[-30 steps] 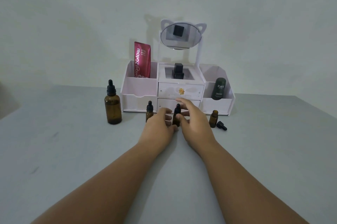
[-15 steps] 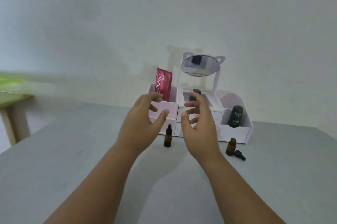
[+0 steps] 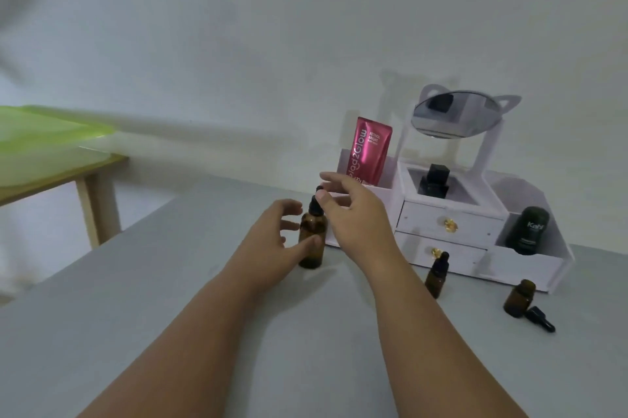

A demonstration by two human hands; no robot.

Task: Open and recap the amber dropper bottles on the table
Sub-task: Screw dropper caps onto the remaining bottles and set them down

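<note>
- The large amber dropper bottle (image 3: 312, 241) stands upright and capped on the grey table (image 3: 136, 332), just left of the white organizer (image 3: 452, 213).
- The left hand (image 3: 272, 241) flanks the glass with fingers spread and the thumb at its side, not clasping.
- The right hand (image 3: 356, 213) hovers by the black dropper cap (image 3: 315, 210), fingers apart.
- The step looks like reaching to open. Next, the left hand should clasp the body while the right pinches and twists the cap.
- To the right, a small capped bottle (image 3: 436, 276) stands, and an open small bottle (image 3: 518, 297) awaits its loose dropper (image 3: 540, 318).

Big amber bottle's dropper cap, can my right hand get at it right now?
Likely yes: the right hand hovers beside the dropper cap, nothing between them; the left hand sits lower, by the big amber bottle, clear of the cap.
</note>
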